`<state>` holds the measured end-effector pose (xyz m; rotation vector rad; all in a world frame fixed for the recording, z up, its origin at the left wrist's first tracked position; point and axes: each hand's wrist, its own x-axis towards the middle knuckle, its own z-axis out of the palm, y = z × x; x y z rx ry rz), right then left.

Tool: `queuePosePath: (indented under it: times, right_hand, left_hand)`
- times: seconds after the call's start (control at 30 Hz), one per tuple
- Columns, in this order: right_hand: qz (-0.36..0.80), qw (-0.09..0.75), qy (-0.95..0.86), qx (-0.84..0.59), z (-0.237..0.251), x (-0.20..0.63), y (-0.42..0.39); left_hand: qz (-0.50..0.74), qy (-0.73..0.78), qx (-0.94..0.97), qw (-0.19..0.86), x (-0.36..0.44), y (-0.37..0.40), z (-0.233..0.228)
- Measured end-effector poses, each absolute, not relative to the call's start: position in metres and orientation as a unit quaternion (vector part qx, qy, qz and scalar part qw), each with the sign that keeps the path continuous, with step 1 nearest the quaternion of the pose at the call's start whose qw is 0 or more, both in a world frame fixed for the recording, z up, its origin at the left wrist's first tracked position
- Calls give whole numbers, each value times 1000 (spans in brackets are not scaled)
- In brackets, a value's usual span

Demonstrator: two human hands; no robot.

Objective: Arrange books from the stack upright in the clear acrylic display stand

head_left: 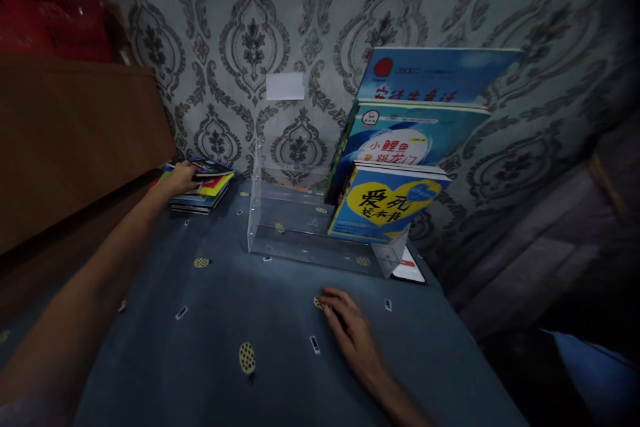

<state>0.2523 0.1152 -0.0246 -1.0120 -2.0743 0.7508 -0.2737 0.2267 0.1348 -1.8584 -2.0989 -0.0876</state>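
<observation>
At the left, my left hand (181, 178) is on a small stack of books (203, 200). Its fingers close over the left side of the dark top book (213, 167); the thumb is partly hidden. My right hand (350, 328) rests low over the tablecloth, empty, with its fingers loosely stretched and apart. Beyond it stands a clear acrylic tiered rack (310, 253). On the rack's right side lean a blue book with a yellow heart (387, 205), a teal book (420, 133) behind it, and a taller blue book (440, 70) at the back.
A blue-grey tablecloth (210, 320) with pineapple prints covers the table. A wooden cabinet (75, 140) with a red bag (50, 7) on top borders the left. A phone-like flat thing (411, 268) lies by the rack's right end. Grey fabric (545, 233) hangs at right.
</observation>
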Motion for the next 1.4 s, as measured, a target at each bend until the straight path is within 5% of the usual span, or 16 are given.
queuePosePath:
  times: [0.5, 0.87, 1.4]
  right_hand:
    - [270, 356, -813, -374, -24, 251, 117]
    - [267, 364, -815, -362, -24, 248, 116]
    - [267, 344, -826, -359, -16, 249, 113]
  left_hand:
    - [-6, -765, -581, 278, -233, 178, 168]
    - [0, -785, -564, 257, -224, 136, 103]
    - [-38, -822, -522, 224, -197, 96, 73]
